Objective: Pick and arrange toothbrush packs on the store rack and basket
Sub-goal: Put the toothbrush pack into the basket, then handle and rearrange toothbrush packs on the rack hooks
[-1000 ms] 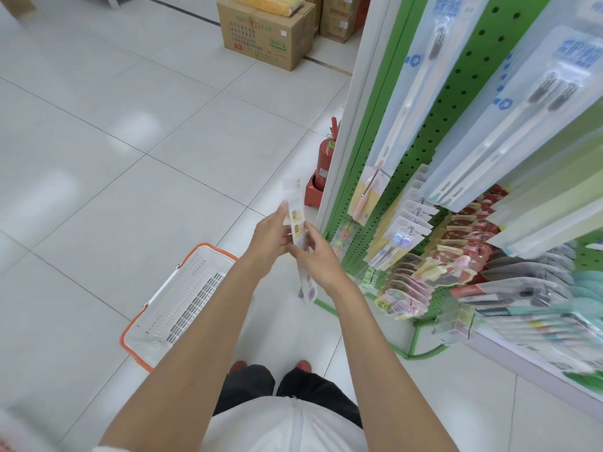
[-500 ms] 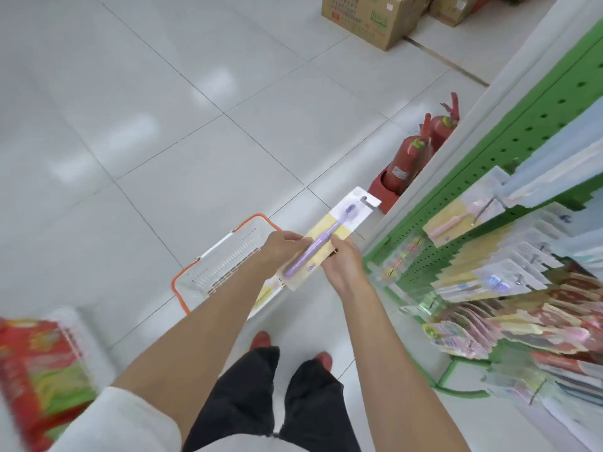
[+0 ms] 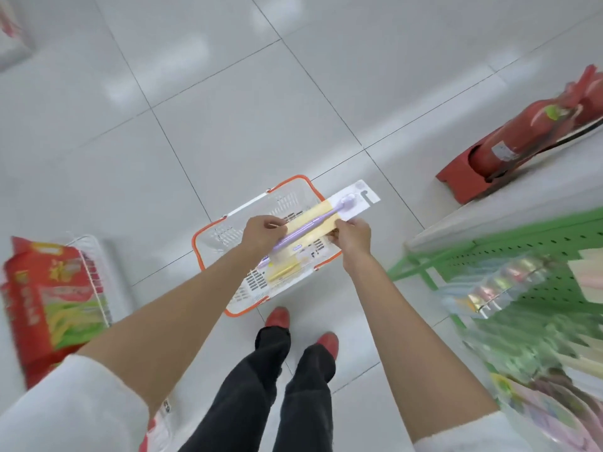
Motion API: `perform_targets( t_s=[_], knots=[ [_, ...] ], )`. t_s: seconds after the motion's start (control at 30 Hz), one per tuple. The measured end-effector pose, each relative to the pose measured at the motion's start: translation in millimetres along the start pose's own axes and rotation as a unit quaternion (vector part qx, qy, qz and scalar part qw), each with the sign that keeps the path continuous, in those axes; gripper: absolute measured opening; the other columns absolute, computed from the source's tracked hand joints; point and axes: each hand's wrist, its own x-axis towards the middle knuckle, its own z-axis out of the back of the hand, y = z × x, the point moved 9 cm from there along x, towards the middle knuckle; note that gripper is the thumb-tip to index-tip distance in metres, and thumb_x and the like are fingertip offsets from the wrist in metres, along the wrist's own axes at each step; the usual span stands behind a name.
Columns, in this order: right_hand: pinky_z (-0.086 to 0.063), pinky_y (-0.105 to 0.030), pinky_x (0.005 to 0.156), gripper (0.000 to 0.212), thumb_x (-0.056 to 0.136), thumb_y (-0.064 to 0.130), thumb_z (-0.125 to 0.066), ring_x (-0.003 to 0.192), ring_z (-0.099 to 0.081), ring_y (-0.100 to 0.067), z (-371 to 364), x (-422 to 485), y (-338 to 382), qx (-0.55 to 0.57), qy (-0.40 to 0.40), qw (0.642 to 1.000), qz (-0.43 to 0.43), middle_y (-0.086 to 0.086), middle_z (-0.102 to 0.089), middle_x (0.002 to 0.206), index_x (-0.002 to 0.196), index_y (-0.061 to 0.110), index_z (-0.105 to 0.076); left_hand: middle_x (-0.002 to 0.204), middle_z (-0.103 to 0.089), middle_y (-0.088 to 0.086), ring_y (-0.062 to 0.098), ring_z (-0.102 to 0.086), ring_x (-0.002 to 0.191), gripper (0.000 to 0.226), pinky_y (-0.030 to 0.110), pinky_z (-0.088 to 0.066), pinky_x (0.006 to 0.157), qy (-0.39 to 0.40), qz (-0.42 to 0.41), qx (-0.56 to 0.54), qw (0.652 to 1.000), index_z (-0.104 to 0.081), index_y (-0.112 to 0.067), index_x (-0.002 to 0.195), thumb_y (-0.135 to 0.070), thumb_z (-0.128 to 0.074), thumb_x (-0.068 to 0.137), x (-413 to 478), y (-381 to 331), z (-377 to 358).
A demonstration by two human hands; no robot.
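A toothbrush pack [image 3: 329, 216] with a yellow and white card and a purple brush is held flat above the basket. My left hand [image 3: 262, 233] grips its near end and my right hand [image 3: 352, 234] pinches its right edge. Below stands a white basket with an orange rim [image 3: 200, 246] on the floor. Another pack [image 3: 287, 269] with a yellow brush lies inside it. The green pegboard rack [image 3: 509, 259] is at the right, with blurred packs [image 3: 502, 282] hanging from it.
A red fire extinguisher [image 3: 522, 148] lies in its red stand at the upper right. Red and green snack bags [image 3: 55, 298] fill a white wire rack at the left. My red shoes [image 3: 277, 316] stand just behind the basket on the tiled floor.
My view has tilted down from the rack toward the floor. Both hands have carried the pack away from the rack to above the basket and turned it from upright to flat.
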Motion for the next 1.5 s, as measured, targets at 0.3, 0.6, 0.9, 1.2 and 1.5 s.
perform_targets(
  t_s=[0.3,0.6,0.9,1.2,1.5],
  knots=[
    [-0.053,-0.037,0.096,0.027,0.093,-0.006,-0.040,0.083,-0.069,-0.027,-69,194,-181,-0.003,0.068,0.983,-0.169,-0.016,-0.064,0.087,0.114,-0.007,-0.057,0.076,-0.064,0.003,0.010,-0.053,0.063,0.017,0.022,-0.042,0.059,-0.036,0.019,0.058,0.997,-0.075,-0.008,0.096,-0.003,-0.062,0.086,185,174,-58],
    [-0.045,-0.035,0.065,0.017,0.099,0.001,-0.037,0.055,-0.039,-0.021,-117,374,-282,-0.372,0.136,0.906,-0.150,-0.015,-0.046,0.074,0.085,0.001,-0.048,0.046,-0.032,0.009,0.004,-0.028,0.039,0.030,0.022,-0.022,0.047,-0.046,0.085,0.085,0.992,-0.049,0.001,0.055,0.005,-0.050,0.085,313,376,-91],
    [-0.049,-0.036,0.067,0.017,0.090,-0.003,-0.046,0.074,-0.057,-0.035,-131,325,-242,-0.500,0.131,0.854,0.052,-0.016,-0.056,0.087,0.077,-0.005,-0.057,0.065,-0.050,0.007,0.015,-0.043,0.052,0.029,0.025,-0.036,0.053,-0.038,0.116,-0.017,0.992,-0.054,-0.011,0.067,-0.011,-0.053,0.096,287,334,-80],
    [-0.053,-0.041,0.071,0.020,0.084,0.010,-0.051,0.071,-0.061,-0.030,-1,53,-45,-0.280,-0.015,0.958,0.057,-0.016,-0.067,0.077,0.067,0.011,-0.062,0.066,-0.058,0.009,0.012,-0.053,0.052,0.027,0.015,-0.041,0.044,0.069,0.054,-0.081,0.993,-0.066,0.003,0.078,0.001,-0.047,0.098,59,61,-39],
    [-0.040,-0.018,0.046,0.012,0.092,-0.001,-0.053,0.051,-0.048,-0.013,166,-170,50,0.055,-0.188,0.979,0.048,-0.009,-0.058,0.071,0.085,0.005,-0.061,0.067,-0.050,0.010,0.004,-0.047,0.038,0.028,0.012,-0.034,0.042,0.245,-0.004,-0.053,0.968,-0.057,-0.004,0.071,0.001,-0.048,0.097,-140,-114,-88]
  ],
)
